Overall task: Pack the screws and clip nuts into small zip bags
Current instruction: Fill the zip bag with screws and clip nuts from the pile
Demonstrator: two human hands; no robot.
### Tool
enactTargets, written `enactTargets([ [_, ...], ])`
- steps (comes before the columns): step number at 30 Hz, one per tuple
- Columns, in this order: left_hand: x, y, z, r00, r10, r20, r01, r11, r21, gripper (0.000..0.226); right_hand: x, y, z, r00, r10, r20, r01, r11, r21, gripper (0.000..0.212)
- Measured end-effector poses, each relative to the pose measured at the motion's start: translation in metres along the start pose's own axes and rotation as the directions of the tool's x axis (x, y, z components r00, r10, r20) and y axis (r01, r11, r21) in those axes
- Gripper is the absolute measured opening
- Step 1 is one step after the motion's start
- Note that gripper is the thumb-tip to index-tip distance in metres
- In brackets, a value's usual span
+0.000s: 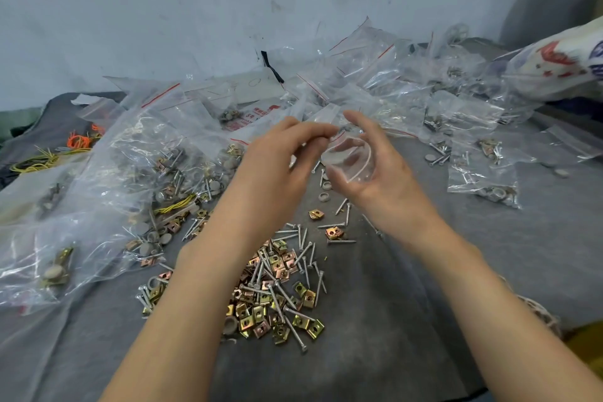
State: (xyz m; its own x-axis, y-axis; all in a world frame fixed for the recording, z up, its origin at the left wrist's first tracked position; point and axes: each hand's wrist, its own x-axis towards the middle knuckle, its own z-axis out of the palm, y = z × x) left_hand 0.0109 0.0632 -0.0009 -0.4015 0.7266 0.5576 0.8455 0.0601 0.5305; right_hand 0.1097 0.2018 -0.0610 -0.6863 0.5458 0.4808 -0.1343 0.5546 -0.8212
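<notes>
So the small zip bag [347, 158] is up mid-frame, mouth spread wide, right hand [380, 173] curled round it and left hand [280, 157] pinching its top edge. Looks like the opening step; next, grabbing from the screws and clip nuts [277, 290] piled below on the grey table [408, 320].

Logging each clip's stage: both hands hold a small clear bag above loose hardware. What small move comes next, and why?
Probably pull the mouth of the small zip bag fully open. The left hand pinches its upper edge, the right hand cups it, it looks empty, and the screws and clip nuts lie loose in a pile below.
</notes>
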Motion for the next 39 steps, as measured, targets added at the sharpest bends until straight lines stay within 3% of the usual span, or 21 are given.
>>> enactTargets([
  [5,0.002,0.014,0.005,0.998,0.048,0.051,-0.053,0.995,0.087,0.018,-0.002,0.001,0.004,1.000,-0.016,0.013,0.016,1.000,-0.024,0.076],
  [8,0.002,0.011,0.004,0.998,0.042,0.040,-0.044,0.998,0.051,0.025,-0.002,0.002,0.005,1.000,-0.030,0.005,0.030,0.999,-0.032,0.073],
  [14,0.003,-0.019,-0.023,0.988,-0.125,-0.093,0.126,0.992,0.008,0.026,0.000,0.003,0.002,1.000,-0.019,-0.012,0.019,1.000,-0.010,0.067],
  [18,-0.014,-0.048,-0.041,0.955,-0.295,-0.014,0.295,0.948,0.119,0.029,-0.003,0.008,0.001,1.000,-0.008,0.012,0.008,1.000,-0.016,0.066],
  [21,-0.029,-0.056,-0.047,0.950,-0.305,0.058,0.280,0.922,0.268,0.030,-0.005,0.007,0.002,1.000,0.015,0.019,-0.015,0.999,-0.030,0.068],
  [25,-0.045,-0.056,-0.049,0.905,-0.355,0.235,0.267,0.903,0.335,0.029,-0.006,0.005,0.007,0.999,0.040,0.006,-0.040,0.998,-0.051,0.071],
  [33,-0.080,-0.070,-0.071,0.872,-0.439,0.216,0.302,0.830,0.468,0.028,-0.022,0.000,0.012,0.992,0.003,0.129,0.044,0.931,-0.363,0.075],
  [39,-0.099,-0.081,-0.090,0.823,-0.525,0.216,0.334,0.756,0.563,0.029,-0.023,-0.007,0.012,0.987,-0.010,0.163,0.082,0.892,-0.445,0.078],
])
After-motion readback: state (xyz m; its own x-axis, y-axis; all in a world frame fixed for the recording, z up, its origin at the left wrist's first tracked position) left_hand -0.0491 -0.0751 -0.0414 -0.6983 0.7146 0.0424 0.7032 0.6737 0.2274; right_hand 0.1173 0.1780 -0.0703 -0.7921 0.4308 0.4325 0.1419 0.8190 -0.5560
